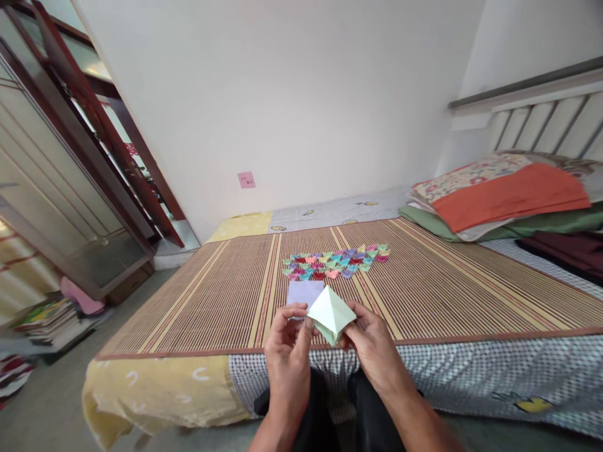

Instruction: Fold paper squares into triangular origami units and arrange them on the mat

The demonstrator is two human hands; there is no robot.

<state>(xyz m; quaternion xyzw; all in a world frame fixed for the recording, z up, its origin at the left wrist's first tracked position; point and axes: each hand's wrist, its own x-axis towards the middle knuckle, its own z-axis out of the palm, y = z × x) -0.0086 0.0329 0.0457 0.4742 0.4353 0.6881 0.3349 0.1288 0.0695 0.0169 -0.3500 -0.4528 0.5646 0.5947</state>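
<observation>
Between my two hands is a pale green sheet of origami paper (331, 312), partly folded into a diamond shape with a raised centre crease. My left hand (291, 342) pinches its left corner between thumb and fingers. At the right corner, my right hand (372, 342) grips the paper, its fingertips partly hidden beneath it. Just behind the folded paper, a lavender square of paper (301, 292) lies on the mat, partly covered from view by the left hand and the green piece. Farther back, several small folded paper pieces (336, 260) in many colours sit in rows.
A striped bamboo mat (211, 295) covers the bed, over yellow and checked sheets. Folded bedding (509, 194) with an orange band is piled at the right, beside dark cloth (565, 251). A white wall (301, 113) stands behind; books (47, 320) are stacked at far left.
</observation>
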